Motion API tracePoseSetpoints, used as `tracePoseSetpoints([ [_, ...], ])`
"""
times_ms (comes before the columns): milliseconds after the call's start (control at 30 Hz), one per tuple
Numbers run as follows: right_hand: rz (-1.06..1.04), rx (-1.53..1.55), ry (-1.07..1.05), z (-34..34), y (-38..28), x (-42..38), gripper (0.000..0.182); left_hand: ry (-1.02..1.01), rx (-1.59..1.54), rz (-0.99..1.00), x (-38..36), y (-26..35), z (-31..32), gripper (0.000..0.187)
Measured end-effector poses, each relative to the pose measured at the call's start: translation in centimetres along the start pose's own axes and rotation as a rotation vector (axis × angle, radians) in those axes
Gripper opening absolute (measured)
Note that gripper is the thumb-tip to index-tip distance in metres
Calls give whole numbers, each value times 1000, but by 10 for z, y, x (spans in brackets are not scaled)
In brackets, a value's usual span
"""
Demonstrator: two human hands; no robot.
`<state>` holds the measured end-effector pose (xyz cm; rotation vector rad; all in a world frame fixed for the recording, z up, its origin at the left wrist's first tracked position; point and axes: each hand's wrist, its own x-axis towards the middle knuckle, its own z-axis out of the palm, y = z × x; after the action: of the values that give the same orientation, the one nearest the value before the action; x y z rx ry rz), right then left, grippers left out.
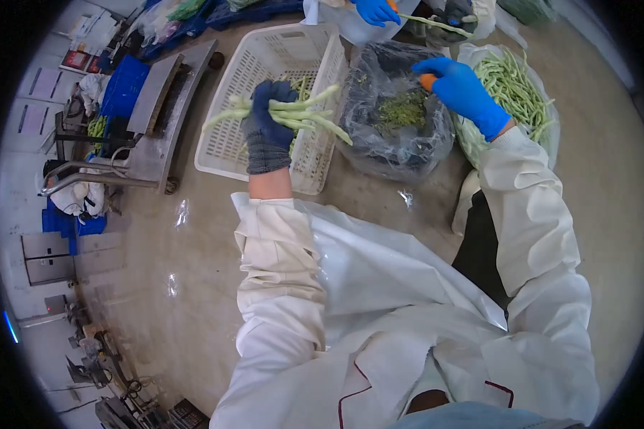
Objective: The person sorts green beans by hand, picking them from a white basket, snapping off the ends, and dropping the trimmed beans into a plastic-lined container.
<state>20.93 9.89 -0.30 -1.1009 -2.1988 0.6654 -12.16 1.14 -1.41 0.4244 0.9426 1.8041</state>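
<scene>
My left hand [270,118], in a dark knit glove, is closed around a bunch of long pale-green beans [300,114]. It is above a white plastic crate [215,154], where more beans show at the bottom. My right hand [465,96], in a blue glove, is closed on a small orange-handled tool [428,81]; its working end is hidden. That hand is over the right edge of a bin lined with clear plastic [401,161], which has green trimmings [404,112] inside. To its right stands a plastic sack full of long beans [511,93].
Opposite, a co-worker's blue-gloved hand [377,11] and grey-gloved hand [456,14] are at a long bean [433,23]. A metal cart [172,107] stands left of the crate. Blue crates [127,86] are behind it. A white apron [379,257] covers my lap.
</scene>
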Motion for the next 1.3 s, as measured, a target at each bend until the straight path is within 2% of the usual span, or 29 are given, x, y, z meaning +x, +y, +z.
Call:
tracePoseSetpoints([
  [133, -40, 375, -60, 21, -35, -7, 37, -190, 47, -51, -16, -18, 31, 37],
  [233, 8, 376, -237, 29, -43, -8, 39, -274, 114, -51, -24, -28, 44, 33],
  [333, 8, 384, -454, 17, -56, -12, 41, -239, 123, -56, -23, -30, 46, 33],
  [433, -39, 553, -457, 20, -69, -22, 36, -233, 173, -30, -24, -30, 46, 33],
  [533, 26, 396, -400, 37, -68, -26, 31, -238, 266, 2, -26, -34, 44, 33],
  [633, 134, 419, -221, 39, -58, -19, 27, -286, 351, -15, -28, -33, 45, 34],
  [733, 235, 639, -164, 15, -56, -8, 25, -165, 430, -95, -32, -21, 54, 37],
  [767, 267, 716, -133, 8, -59, -9, 25, -321, 316, -45, -28, -24, 41, 41],
  [867, 349, 962, -143, 6, -52, -13, 26, -459, 260, -21, -34, -15, 48, 46],
  [900, 317, 1016, -199, 9, -50, -14, 27, -435, 274, -18, -35, -16, 50, 48],
  [1033, 446, 1076, -311, 31, -52, -22, 30, -558, 131, -62, -47, -7, 64, 47],
  [1133, 539, 1084, -405, 46, -56, -26, 30, -627, 122, -73, -44, -10, 57, 42],
  [1167, 549, 1073, -450, 47, -57, -28, 30, -574, 200, -52, -44, -13, 57, 38],
  [1267, 20, 195, -274, 63, -25, -21, 32, -458, 471, 3, -52, -15, 63, 29],
  [1300, 46, 215, -196, 57, -33, -22, 32, -453, 587, 18, -49, -21, 57, 26],
])
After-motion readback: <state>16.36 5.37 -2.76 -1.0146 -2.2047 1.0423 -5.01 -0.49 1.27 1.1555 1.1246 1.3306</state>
